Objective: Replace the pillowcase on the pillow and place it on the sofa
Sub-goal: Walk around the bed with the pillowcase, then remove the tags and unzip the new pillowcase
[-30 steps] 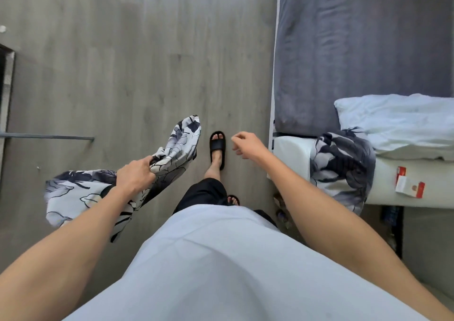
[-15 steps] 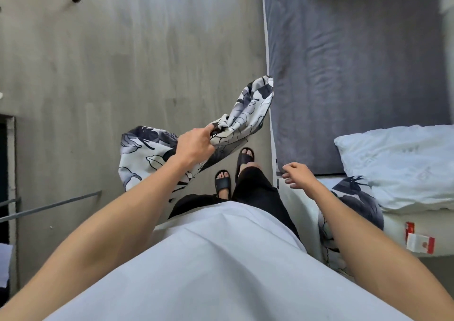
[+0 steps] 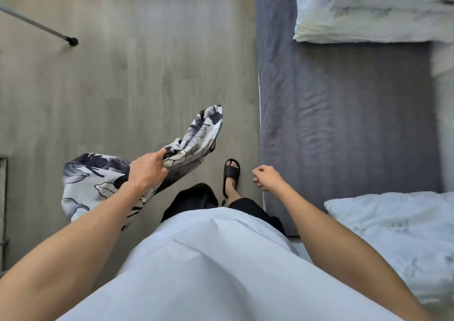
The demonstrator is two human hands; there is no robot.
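My left hand (image 3: 147, 171) grips a black-and-white floral pillowcase (image 3: 98, 180) by its middle, so both ends hang loose above the wooden floor. My right hand (image 3: 266, 177) hovers at the sofa's left edge, fingers loosely curled with nothing in them. A bare white pillow (image 3: 403, 234) lies at the near end of the grey sofa (image 3: 344, 124), to the right of my right forearm. A stack of white pillows (image 3: 368, 11) sits at the sofa's far end.
My feet in black slippers (image 3: 231, 176) stand on the floor beside the sofa. A thin metal leg (image 3: 39, 27) with a black foot crosses the floor at far left. A dark frame edge (image 3: 3, 198) shows at the left border.
I have stepped forward along the sofa. The second floral pillowcase and the red-and-white packet have dropped out of view, and the pillow stack at the far end has come into view.
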